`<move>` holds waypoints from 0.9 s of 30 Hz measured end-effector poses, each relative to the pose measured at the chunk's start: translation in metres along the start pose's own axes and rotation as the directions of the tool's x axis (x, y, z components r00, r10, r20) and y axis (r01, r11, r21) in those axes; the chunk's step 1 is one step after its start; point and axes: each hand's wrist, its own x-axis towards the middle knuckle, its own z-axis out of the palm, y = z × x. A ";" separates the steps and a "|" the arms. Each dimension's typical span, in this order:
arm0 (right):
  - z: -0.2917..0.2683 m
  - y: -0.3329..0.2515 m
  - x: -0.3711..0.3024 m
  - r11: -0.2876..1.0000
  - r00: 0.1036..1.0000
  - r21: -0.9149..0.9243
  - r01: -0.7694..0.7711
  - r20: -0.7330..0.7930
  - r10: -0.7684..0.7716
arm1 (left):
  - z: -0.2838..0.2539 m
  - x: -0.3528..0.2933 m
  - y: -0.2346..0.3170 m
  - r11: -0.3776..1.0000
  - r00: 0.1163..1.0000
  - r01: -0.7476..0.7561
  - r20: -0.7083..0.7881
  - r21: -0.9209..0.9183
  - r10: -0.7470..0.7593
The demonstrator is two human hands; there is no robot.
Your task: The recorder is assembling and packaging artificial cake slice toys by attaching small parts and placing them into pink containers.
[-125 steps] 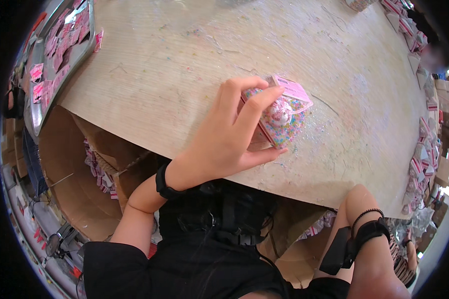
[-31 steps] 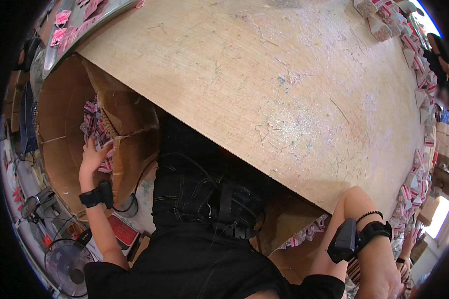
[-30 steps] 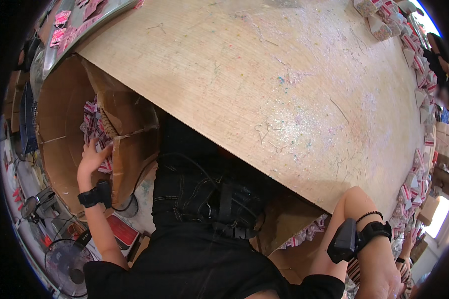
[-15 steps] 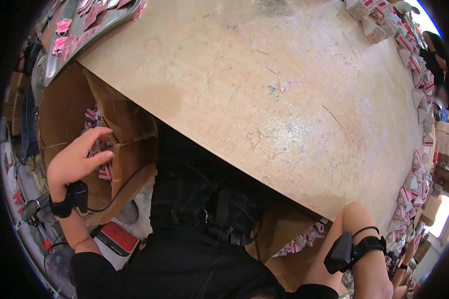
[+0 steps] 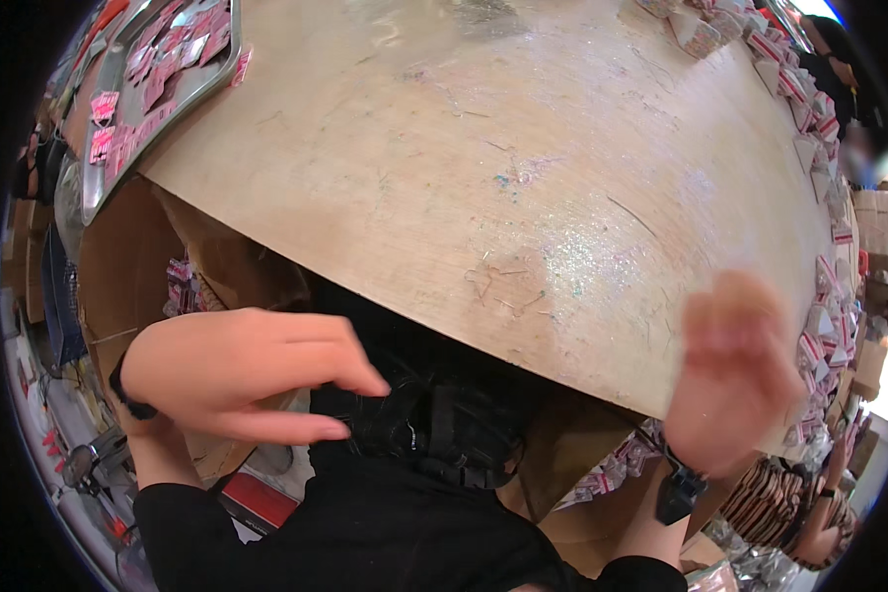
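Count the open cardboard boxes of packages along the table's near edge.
2: the left box below the table, partly behind the left hand, and the right box, partly covered by the right forearm. Others under the table may be hidden.

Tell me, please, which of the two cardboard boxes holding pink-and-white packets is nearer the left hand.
The cardboard box at the person's left: the left hand partly covers it in view; the other box is farther right, by the right hand.

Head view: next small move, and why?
Probably ease the right hand toward the packs along the right edge of the table: it is nearer them than the left hand, which looks empty, thumb and fingers apart.
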 end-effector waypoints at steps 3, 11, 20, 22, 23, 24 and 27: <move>0.011 0.041 0.011 0.902 0.928 0.245 -0.354 0.215 0.306 | -0.004 0.025 0.007 0.991 0.981 -0.120 -0.162 -0.060 0.109; 0.014 0.036 0.012 0.902 0.891 0.103 -0.419 0.240 0.386 | -0.046 0.081 0.007 0.987 0.914 -0.092 -0.382 0.130 0.136; 0.008 0.044 0.020 0.882 0.873 0.063 -0.467 0.193 0.448 | -0.168 0.114 -0.018 0.862 0.615 0.353 -0.785 0.363 0.078; 0.010 0.044 0.020 0.878 0.868 0.070 -0.473 0.207 0.451 | -0.208 0.112 -0.032 0.734 0.524 0.467 -0.823 0.494 0.221; 0.011 0.044 0.020 0.865 0.852 0.080 -0.495 0.238 0.466 | -0.230 0.110 -0.038 0.719 0.521 0.488 -0.826 0.495 0.215; 0.007 0.040 0.022 0.862 0.851 0.077 -0.501 0.229 0.474 | -0.256 0.128 -0.048 0.704 0.535 0.451 -0.797 0.549 0.279; 0.001 0.045 0.025 0.853 0.853 0.119 -0.508 0.204 0.480 | -0.307 0.161 -0.085 0.439 0.593 0.382 -0.580 0.813 0.559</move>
